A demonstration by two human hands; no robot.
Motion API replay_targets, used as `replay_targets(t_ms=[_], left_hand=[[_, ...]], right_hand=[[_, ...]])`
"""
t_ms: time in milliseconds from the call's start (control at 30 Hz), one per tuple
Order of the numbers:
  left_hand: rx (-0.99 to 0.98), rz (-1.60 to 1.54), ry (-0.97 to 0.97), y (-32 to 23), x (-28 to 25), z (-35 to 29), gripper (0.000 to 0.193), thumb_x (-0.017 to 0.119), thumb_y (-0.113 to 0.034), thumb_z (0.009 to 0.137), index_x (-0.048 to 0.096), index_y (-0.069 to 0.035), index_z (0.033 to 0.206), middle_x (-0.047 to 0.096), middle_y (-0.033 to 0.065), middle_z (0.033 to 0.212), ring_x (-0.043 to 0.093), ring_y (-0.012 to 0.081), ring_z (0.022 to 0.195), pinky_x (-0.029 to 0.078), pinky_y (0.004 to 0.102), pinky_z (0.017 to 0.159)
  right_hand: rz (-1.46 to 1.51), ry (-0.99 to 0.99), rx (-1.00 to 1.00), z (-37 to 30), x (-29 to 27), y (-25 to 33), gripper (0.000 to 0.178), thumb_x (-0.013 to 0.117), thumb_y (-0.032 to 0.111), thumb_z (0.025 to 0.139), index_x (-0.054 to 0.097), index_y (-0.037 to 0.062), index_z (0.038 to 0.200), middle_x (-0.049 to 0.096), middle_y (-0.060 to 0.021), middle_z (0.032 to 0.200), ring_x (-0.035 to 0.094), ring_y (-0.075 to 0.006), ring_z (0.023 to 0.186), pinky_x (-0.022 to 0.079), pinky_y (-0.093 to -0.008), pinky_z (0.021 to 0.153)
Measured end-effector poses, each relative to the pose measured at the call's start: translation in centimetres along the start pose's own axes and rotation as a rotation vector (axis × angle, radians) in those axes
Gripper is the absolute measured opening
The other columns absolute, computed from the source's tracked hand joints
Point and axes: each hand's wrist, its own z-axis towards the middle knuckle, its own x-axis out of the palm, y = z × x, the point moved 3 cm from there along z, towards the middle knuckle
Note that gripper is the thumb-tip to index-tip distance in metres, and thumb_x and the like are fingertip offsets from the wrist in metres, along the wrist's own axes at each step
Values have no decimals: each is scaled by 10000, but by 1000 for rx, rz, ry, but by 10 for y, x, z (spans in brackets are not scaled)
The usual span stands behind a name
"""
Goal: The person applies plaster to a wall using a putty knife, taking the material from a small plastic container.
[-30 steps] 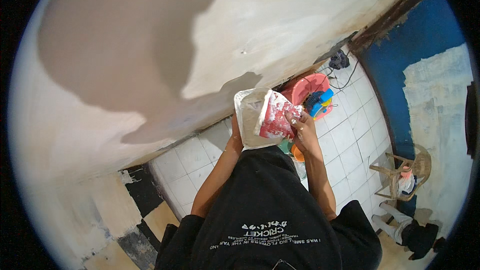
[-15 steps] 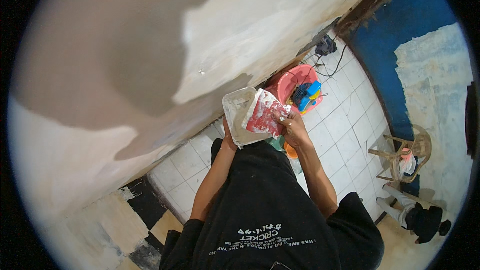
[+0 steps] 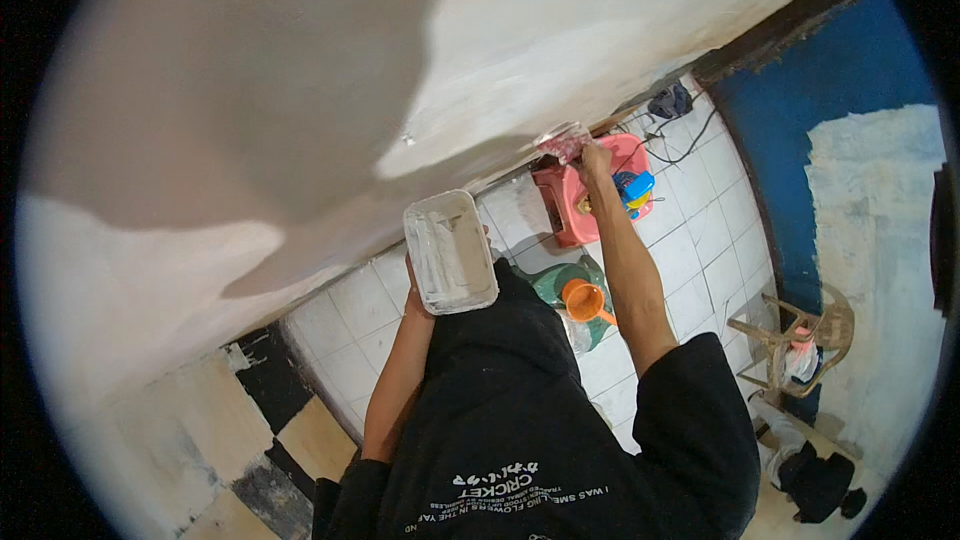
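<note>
The left hand grips a tub; the right hand grasps a red scraper near the wall.

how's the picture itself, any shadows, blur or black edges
In the head view, a broad shadow darkens the pale plastered wall; also in the head view, the flat red-and-white scraper in the right hand looks blurred; the head view's corners are black.

Tub left of scraper, dipper right of tub, basin beyond dipper, chair far right
</note>
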Motion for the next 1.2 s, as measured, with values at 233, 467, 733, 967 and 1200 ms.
replay_targets(t_ms=[233,467,733,967,1200], left_hand=[[50,1,-32,-1,-8,-33,782,555,-576,807,347,-87,1380,461,179,1282,477,364,1168,422,559,953],[75,-81,-83,9,-6,-38,814,531,-566,827,284,-60,1415,396,235,1366,465,366,1206,347,588,1021],[36,-29,-99,14,-10,-56,703,496,-516,874,312,-80,1394,429,203,1339,474,342,1194,378,563,1009],[59,-43,-61,15,-17,-67,708,487,-526,878,305,-88,1403,416,211,1354,468,363,1196,365,590,1003],[35,-110,-123,11,-28,-64,789,555,-544,821,300,-70,1399,388,236,1367,449,381,1209,337,602,1022]], right_hand=[[40,-123,-42,-40,85,70,114,461,-10,814,551,-79,801,602,-156,734,597,-261,577,522,-392,509],[-163,-134,-97,-79,61,127,91,535,-7,795,553,-32,710,574,-116,691,577,-219,558,501,-360,468],[-248,-351,33,-10,18,0,174,559,108,816,582,-62,794,577,-103,679,573,-220,530,478,-358,400],[-184,-265,-126,-1,48,41,146,519,72,821,595,-53,829,591,-100,717,589,-195,592,474,-335,435],[-144,-151,-83,-76,38,97,80,503,24,799,556,15,739,557,-70,675,549,-156,563,439,-294,450]])
